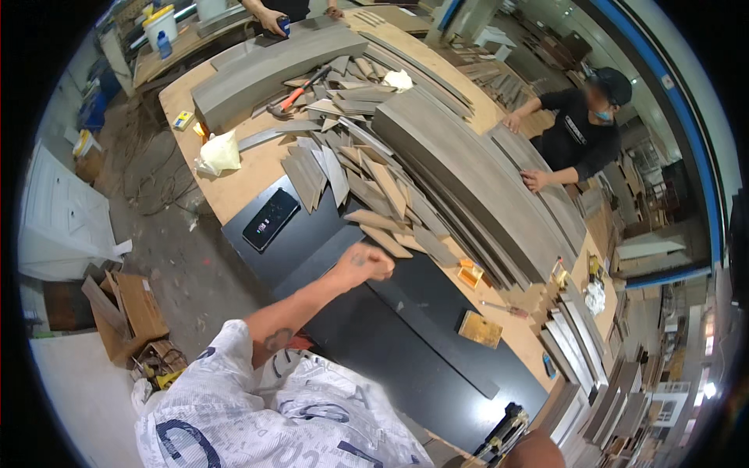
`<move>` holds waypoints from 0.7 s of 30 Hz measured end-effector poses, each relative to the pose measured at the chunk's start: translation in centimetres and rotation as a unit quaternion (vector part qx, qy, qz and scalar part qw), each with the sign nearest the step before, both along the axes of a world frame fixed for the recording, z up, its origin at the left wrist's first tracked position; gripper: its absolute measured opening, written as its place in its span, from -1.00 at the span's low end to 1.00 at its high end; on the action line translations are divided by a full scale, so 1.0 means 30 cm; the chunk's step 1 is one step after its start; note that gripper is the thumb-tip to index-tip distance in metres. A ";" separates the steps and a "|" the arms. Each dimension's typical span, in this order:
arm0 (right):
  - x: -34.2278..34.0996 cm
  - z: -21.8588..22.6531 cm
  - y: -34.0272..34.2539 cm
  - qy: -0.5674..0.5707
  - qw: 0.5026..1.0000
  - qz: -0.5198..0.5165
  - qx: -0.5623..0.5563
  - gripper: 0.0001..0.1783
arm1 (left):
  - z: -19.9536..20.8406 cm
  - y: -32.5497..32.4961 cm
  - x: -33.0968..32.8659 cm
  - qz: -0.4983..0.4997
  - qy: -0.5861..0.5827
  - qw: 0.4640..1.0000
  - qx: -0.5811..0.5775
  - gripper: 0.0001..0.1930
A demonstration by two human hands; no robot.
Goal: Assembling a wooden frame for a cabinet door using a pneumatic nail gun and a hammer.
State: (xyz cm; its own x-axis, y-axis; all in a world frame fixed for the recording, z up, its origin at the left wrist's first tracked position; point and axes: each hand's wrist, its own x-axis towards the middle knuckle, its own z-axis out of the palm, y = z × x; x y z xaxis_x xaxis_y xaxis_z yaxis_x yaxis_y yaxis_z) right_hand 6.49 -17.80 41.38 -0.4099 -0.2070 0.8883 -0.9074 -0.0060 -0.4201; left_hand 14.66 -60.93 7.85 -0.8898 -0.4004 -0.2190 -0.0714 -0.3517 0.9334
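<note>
My left hand [365,264], closed with its fingers curled in, is over the black panel [335,327] at the near side of the table. What it may hold is hidden. Just below it, a narrow dark strip [437,345] lies along the panel. Beyond the fist spreads a heap of grey and tan wood offcuts [374,183]. A smartphone [271,220] lies left of it. At the lower right edge, part of my right hand or arm [535,451] shows beside a black tool [502,431]; its fingers are hidden.
A long grey curved board [468,179] crosses the table; a co-worker [581,129] touches boards beyond it. A hammer [296,95], small wooden block [480,328], screwdriver [507,309] and crumpled cloth [220,154] lie about. Another person's hand [272,22] is at the far end.
</note>
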 end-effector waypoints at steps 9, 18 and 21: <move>-0.304 -0.095 -0.428 -0.092 0.995 0.024 0.015 -0.40 | 0.156 -0.622 -0.319 0.202 -0.016 0.896 -0.395 -0.85; -1.075 -0.954 -0.464 -0.299 0.840 -0.338 0.301 -0.49 | -0.021 -1.173 -0.538 0.260 -0.092 0.712 -0.645 -0.63; -1.104 -0.986 -0.425 -0.277 0.816 -0.365 0.353 -0.35 | 0.051 -1.087 -0.626 0.280 0.005 0.695 -0.662 -0.68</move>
State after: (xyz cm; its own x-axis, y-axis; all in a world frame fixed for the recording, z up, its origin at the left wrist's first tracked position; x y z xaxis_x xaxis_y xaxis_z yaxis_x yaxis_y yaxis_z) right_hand -26.64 -30.57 11.81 -0.9507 -0.1089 0.2902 -0.2316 0.8717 -0.4318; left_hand -4.12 -93.54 9.39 -0.5112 -0.5296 0.6768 -0.2611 0.8460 0.4648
